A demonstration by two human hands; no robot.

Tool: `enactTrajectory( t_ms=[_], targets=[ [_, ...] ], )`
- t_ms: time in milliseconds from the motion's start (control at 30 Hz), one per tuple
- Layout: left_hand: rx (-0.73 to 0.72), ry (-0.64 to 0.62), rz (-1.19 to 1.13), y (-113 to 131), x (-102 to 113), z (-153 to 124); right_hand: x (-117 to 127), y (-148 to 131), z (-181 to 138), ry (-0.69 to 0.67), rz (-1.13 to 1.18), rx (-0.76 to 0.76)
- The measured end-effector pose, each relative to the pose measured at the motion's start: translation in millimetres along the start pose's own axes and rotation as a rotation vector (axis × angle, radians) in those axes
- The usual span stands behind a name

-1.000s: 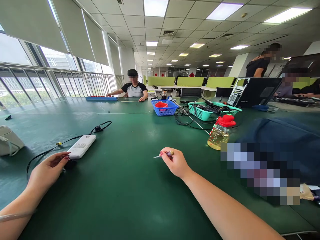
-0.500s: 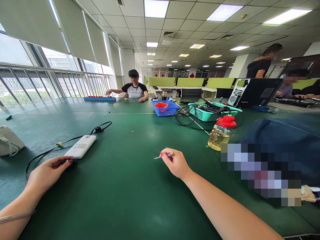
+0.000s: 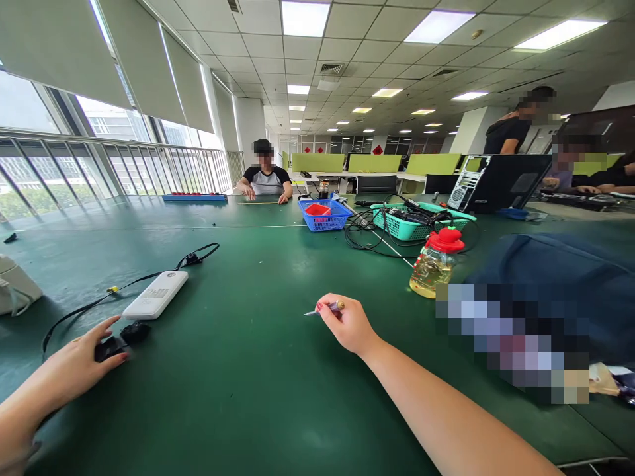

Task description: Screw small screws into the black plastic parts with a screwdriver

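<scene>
My right hand [image 3: 344, 322] is closed around a small screwdriver [image 3: 338, 306], held just above the green table [image 3: 258, 396]. The screwdriver has a thin metal shaft pointing left and a purplish handle with a gold-coloured end. At the left, my left hand [image 3: 82, 360] has its thumb and fingers spread around a dark, shiny black object [image 3: 110, 348], whose kind I cannot make out. Against it lies a second black lump [image 3: 135, 332]. Just beyond these fingers rests a white power bank [image 3: 156, 295], with a black cable [image 3: 149, 274] running behind it.
A bottle with a red lid [image 3: 436, 261] stands at the right, beside a dark blue bag [image 3: 555, 277]. Farther back are a blue basket [image 3: 325, 218] and a green basket [image 3: 407, 228] with cables. A person [image 3: 266, 175] sits across the table. A white pouch [image 3: 14, 287] lies far left.
My left hand has shifted down and left from the power bank's near end, its fingers spreading; the black objects now show there. My right hand with the screwdriver has barely moved. The person opposite drew an arm in.
</scene>
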State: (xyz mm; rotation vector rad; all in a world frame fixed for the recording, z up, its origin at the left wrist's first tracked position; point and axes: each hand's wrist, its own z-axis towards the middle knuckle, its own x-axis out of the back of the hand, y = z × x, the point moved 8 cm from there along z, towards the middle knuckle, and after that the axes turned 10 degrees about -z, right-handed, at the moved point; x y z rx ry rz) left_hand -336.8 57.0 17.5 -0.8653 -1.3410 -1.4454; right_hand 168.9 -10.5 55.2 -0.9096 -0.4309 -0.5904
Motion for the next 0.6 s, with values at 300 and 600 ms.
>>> enactTrajectory(
  t_ms=[300, 600],
  targets=[
    [0.144, -0.084, 0.157, 12.3, 9.6, -8.5, -0.1, -0.7, -0.3, -0.006, -0.011, 0.008],
    [0.021, -0.149, 0.127, -14.4, -2.2, 0.3, 0.7, -1.7, 0.1, -0.012, 0.004, 0.017]
  ],
)
